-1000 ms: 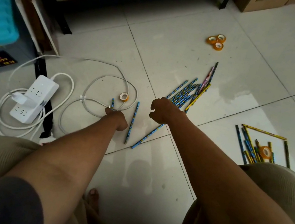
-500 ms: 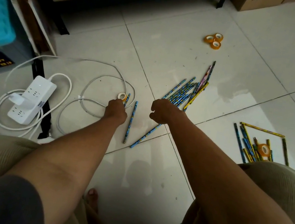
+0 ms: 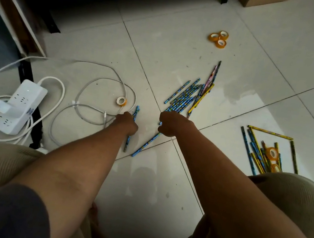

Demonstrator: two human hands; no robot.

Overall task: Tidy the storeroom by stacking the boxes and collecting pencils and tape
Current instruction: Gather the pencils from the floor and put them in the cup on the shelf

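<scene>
Collection is only starting. Left hand (image 3: 127, 123) is curling over a blue pencil (image 3: 130, 133) at centre; the pencil is showing above and below the fist, apparently gripped. Right hand (image 3: 168, 125) is lying fisted over a long pencil (image 3: 147, 143); whether it is holding anything cannot be told. Main pencil pile (image 3: 189, 95) is lying at 1 o'clock, a second pile (image 3: 255, 151) with tape on it at 3 o'clock. One tape roll (image 3: 121, 100) is sitting inside the cable (image 3: 85, 89) loop; three rolls (image 3: 218, 39) at 1 o'clock, farther off. No stacked boxes are showing. Judged: nearly everything is left.
</scene>
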